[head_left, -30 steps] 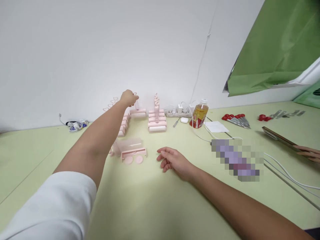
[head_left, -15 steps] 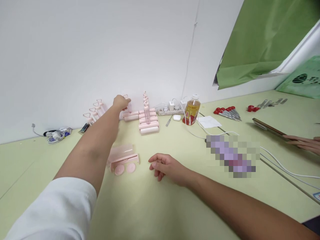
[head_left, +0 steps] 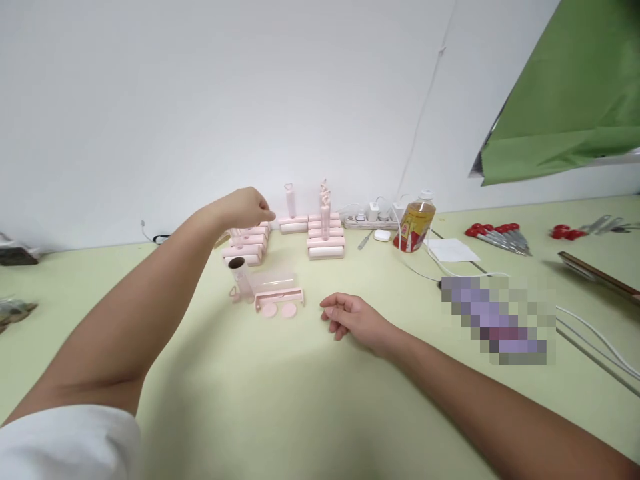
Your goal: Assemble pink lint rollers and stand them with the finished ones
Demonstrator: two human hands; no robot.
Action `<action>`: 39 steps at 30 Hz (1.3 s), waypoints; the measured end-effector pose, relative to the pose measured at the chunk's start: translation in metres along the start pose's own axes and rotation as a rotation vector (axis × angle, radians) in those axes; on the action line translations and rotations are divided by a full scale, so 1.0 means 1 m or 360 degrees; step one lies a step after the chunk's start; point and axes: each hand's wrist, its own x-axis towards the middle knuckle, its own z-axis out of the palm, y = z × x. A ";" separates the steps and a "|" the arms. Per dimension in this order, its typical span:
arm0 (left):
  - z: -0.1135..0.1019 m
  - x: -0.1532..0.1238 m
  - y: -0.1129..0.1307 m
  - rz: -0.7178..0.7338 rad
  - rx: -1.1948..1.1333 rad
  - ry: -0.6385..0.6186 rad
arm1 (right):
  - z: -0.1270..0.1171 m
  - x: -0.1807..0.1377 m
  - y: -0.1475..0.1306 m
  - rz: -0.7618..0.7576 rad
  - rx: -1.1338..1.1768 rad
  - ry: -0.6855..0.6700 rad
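Observation:
My left hand [head_left: 249,208] is raised over the back left of the table, its fingers curled and partly hidden, with nothing visible in them. Just right of it a pink heart-topped handle [head_left: 290,201] stands on a pink roller case [head_left: 294,225]. My right hand [head_left: 353,315] rests over the table, fingers loosely bent and apart, holding nothing. Between the hands lie an open pink case [head_left: 279,299], a clear cover [head_left: 275,280] and two round pink discs [head_left: 269,310]. A white roll with a brown core [head_left: 241,277] stands upright beside them.
Stacked pink rollers [head_left: 326,252] bear upright handles [head_left: 325,220]. More rollers [head_left: 243,255] sit under my left forearm. Behind and right are a power strip [head_left: 363,223], a tilted drink bottle [head_left: 415,223], white paper [head_left: 453,251], red-handled tools [head_left: 497,235] and cables [head_left: 590,340].
My left hand has let go of the heart-topped handle, which stands on its case, and drawn back left. The view has shifted left; the right hand keeps its pose.

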 end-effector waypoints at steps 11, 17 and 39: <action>0.055 -0.034 -0.054 -0.0393 -0.0042 -0.0456 | -0.003 0.004 0.001 -0.0045 -0.0008 0.0009; 0.043 -0.030 -0.052 -0.0409 0.0000 -0.0393 | -0.003 0.005 0.001 -0.0049 0.0013 0.0002; 0.169 -0.144 0.010 0.0333 -0.0416 0.0130 | 0.003 -0.004 -0.004 -0.0546 0.0251 0.0200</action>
